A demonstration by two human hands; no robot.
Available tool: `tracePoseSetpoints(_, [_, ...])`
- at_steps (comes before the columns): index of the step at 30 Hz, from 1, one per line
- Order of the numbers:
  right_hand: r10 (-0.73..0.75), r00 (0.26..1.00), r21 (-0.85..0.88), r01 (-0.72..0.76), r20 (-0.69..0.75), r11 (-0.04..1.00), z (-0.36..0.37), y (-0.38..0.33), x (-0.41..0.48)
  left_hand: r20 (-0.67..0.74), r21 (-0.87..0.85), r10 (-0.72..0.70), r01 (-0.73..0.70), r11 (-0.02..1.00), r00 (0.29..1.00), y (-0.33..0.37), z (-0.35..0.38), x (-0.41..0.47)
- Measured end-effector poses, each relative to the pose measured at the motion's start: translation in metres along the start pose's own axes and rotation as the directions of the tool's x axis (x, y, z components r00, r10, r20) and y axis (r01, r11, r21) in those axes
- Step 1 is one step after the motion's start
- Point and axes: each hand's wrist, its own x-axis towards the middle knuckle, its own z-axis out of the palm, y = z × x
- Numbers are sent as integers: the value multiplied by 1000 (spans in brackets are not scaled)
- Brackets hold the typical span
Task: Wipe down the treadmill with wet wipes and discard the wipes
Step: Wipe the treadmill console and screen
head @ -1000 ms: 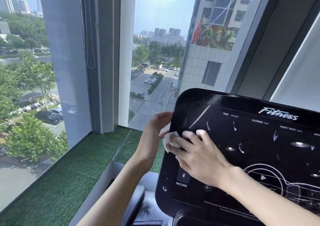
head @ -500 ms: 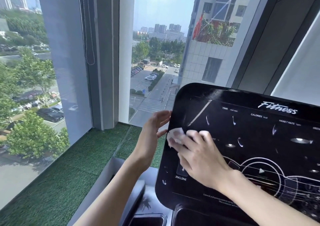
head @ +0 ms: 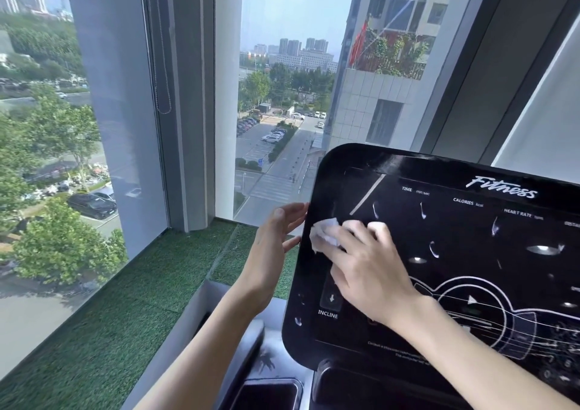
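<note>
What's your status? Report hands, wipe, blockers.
Right hand presses wipe on console, left side. Left hand open at console edge. Nothing in the way.

Our right hand (head: 367, 268) lay palm down, its fingers spread and a little bent, and it pressed the wet wipe (head: 324, 235) under the fingertips. Our right forearm (head: 470, 356) stretched away from the grip to the lower right. Our left hand (head: 276, 240) stood just left of the grip, palm turned toward it, fingers straight and relaxed, holding nothing. Our left forearm (head: 201, 347) lay below it.
</note>
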Motion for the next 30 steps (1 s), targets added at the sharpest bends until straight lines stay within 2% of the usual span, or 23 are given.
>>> tracePoseSetpoints(1, [44, 999, 12, -44, -7, 999, 0, -2, 0, -1, -2, -2, 2, 1000, 1000, -2, -1, -1])
tracePoseSetpoints(2, [20, 1000, 6, -21, 12, 1000, 2, -8, -2, -2, -7, -3, 3, 1000, 1000, -4, -2, -2])
tracePoseSetpoints(5, [-222, 963, -67, 235, 154, 970, 12, -26, -21, 3, -11, -4, 4, 1000, 1000, -8, -5, -6])
tracePoseSetpoints(6, [-244, 956, -70, 258, 163, 964, 11, -23, -21, 6, -12, -4, 4, 1000, 1000, -9, -6, -7])
tracePoseSetpoints(7, [-217, 967, -71, 228, 136, 971, 9, -18, -18, 9, -11, -4, 4, 1000, 1000, -10, -6, -9])
tracePoseSetpoints(10, [-13, 1000, -16, 13, 25, 1000, 7, -11, -9, 2, -10, -14, 14, 1000, 1000, -14, -8, -12])
tracePoseSetpoints(11, [-17, 999, -21, 18, 34, 1000, 8, -15, -11, 0, -13, -17, 17, 1000, 1000, -15, -9, -13])
tracePoseSetpoints(14, [-231, 955, -87, 251, 188, 964, 16, -32, -26, -2, -16, -23, 23, 1000, 1000, -17, -9, -15])
tracePoseSetpoints(15, [-261, 943, -98, 285, 205, 953, 14, -30, -25, -1, -17, -25, 25, 1000, 1000, -18, -9, -16])
tracePoseSetpoints(16, [-242, 953, -106, 263, 182, 959, 12, -25, -22, 0, -19, -25, 25, 999, 1000, -18, -10, -17])
tracePoseSetpoints(19, [-47, 996, -43, 50, 71, 998, 10, -17, -15, -3, -20, -27, 27, 999, 1000, -20, -10, -21])
tracePoseSetpoints(20, [-53, 996, -44, 57, 76, 997, 10, -22, -17, -6, -21, -28, 28, 999, 1000, -21, -11, -22])
tracePoseSetpoints(21, [-115, 987, -63, 123, 115, 990, 13, -30, -23, -7, -20, -30, 29, 999, 1000, -21, -11, -23])
tracePoseSetpoints(23, [-297, 923, -89, 326, 244, 941, 18, -44, -37, -6, -18, -28, 28, 999, 1000, -22, -11, -24])
tracePoseSetpoints(24, [-331, 900, -86, 368, 282, 926, 16, -43, -39, -3, -15, -29, 29, 999, 1000, -22, -11, -24])
tracePoseSetpoints(25, [-323, 906, -92, 359, 275, 929, 15, -39, -37, -5, -12, -33, 33, 999, 999, -23, -12, -25])
tracePoseSetpoints(28, [-153, 975, -75, 167, 162, 983, 15, -29, -31, -10, -8, -46, 46, 999, 999, -24, -12, -27])
tracePoseSetpoints(30, [-180, 964, -74, 198, 197, 977, 19, -40, -37, -16, -13, -46, 46, 999, 999, -25, -12, -29])
